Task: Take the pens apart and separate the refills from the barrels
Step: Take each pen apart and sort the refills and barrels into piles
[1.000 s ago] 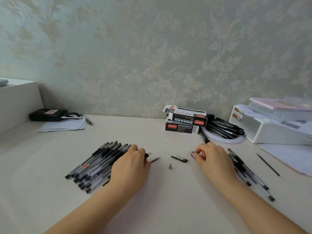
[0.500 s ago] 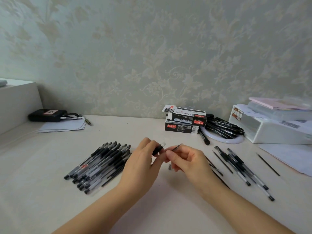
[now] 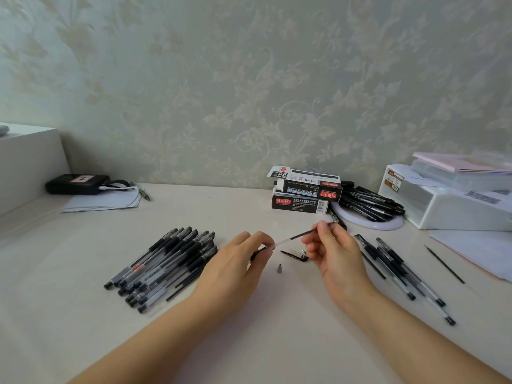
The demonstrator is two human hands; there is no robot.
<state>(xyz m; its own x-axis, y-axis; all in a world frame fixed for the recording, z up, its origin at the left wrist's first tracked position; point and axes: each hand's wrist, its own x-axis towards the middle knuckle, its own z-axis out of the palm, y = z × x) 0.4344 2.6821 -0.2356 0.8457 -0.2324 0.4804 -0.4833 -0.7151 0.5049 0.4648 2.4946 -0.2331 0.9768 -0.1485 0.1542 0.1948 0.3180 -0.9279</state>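
Two hands work above the table, and the stacked pen boxes against the wall serve as the landmark. Just in front of the boxes, the left hand pinches a barrel between thumb and fingertips, most of it hidden behind the fingers. The right hand pinches the dark end of a refill between thumb and forefinger, its other fingers loosely curled; the refill's pale end sits at the barrel's mouth, so whether it is fully out cannot be told. Below the refill, on the table, lie one small grey tip cone and one black cap.

Front-left of the boxes is a pile of whole pens, roughly a dozen or more, too overlapped to count. Front-right lies a smaller group of pens, about four or five, with one loose refill further right, near some papers. Directly right of the boxes sits a heap of black markers on a white ring, then a white storage box.

Open tabletop stretches between the two pen groups and toward the near edge, crossed only by the forearms. Far left of the boxes are a black case and a white block.
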